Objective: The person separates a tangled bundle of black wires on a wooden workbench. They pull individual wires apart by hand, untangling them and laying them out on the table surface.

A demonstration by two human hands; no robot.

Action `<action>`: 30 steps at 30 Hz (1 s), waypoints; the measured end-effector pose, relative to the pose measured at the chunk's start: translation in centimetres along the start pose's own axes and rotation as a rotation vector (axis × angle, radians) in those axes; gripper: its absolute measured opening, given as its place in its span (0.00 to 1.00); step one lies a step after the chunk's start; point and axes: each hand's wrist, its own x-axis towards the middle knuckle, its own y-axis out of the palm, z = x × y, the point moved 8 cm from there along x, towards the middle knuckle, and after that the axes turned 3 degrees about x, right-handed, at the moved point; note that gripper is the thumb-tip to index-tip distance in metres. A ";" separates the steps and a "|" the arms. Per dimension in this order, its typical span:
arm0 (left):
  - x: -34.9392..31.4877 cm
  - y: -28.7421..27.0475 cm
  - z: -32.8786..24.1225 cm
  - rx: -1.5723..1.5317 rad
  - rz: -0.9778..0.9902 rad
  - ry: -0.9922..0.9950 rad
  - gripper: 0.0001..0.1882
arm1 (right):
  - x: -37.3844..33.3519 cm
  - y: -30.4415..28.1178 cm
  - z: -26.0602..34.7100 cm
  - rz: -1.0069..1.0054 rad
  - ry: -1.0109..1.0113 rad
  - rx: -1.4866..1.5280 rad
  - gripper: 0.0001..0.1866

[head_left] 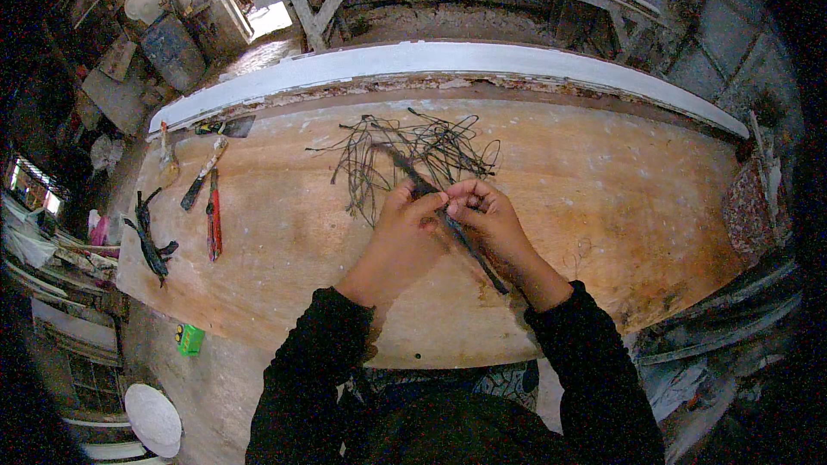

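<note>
Above the middle of the wooden table, my left hand (pixel 408 226) and my right hand (pixel 489 220) both grip a long, slender dark bundle of strands (pixel 474 251). It slants from the far left, where its end looks frayed, down to a straight, thinner end at the near right. Fingers of both hands are pinched together around its middle and partly hide it; the fingertips nearly meet. Just beyond my hands, a loose tangle of thin black cords (pixel 448 142) with small knots lies on the tabletop.
On the table's left lie a red utility knife (pixel 214 224), a paint-spattered tool (pixel 205 174) and a black twisted bundle (pixel 152 245). A long white board (pixel 448 58) runs along the far edge. Right of the table stands a speckled reddish bundle (pixel 748 211). A green box (pixel 189 340) is at lower left.
</note>
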 end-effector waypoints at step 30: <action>-0.5 2.5 -1.8 -0.336 0.069 -0.187 0.07 | 0.0 -1.1 1.1 -0.114 -0.135 0.173 0.06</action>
